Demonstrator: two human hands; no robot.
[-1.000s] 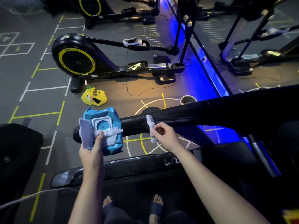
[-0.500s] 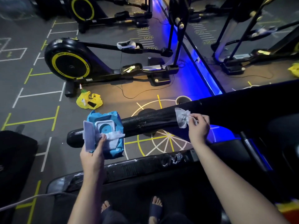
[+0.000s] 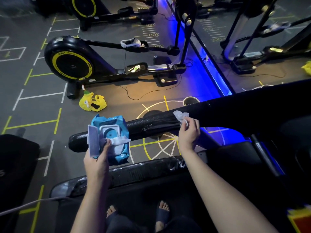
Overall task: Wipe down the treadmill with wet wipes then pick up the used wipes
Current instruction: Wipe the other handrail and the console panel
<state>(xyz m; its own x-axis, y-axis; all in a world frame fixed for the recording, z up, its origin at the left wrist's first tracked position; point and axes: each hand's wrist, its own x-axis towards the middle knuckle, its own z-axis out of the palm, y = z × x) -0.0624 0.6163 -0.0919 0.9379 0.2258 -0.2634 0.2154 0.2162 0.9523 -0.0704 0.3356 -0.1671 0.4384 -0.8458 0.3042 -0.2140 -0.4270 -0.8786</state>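
A black padded treadmill handrail (image 3: 151,126) runs from lower left up to the right across the view. My right hand (image 3: 189,132) pinches a crumpled white wet wipe (image 3: 180,116) and presses it on the rail's top. My left hand (image 3: 97,160) holds a blue pack of wet wipes (image 3: 116,132) against the rail's left end; the pack's lid stands open and a fresh white wipe (image 3: 120,141) sticks out under my thumb. The treadmill's side rail (image 3: 134,172) lies below, streaked with wet marks.
A black and yellow elliptical trainer (image 3: 70,63) stands on the gym floor beyond the rail. A yellow plastic bag (image 3: 92,103) with small items lies by its base. A mirror with a blue light strip (image 3: 215,78) runs along the right. My sandalled feet (image 3: 161,212) stand on the treadmill.
My right hand slid the wipe rightward and upward along the handrail, leaving a wet streak. The left hand kept holding the open pack.
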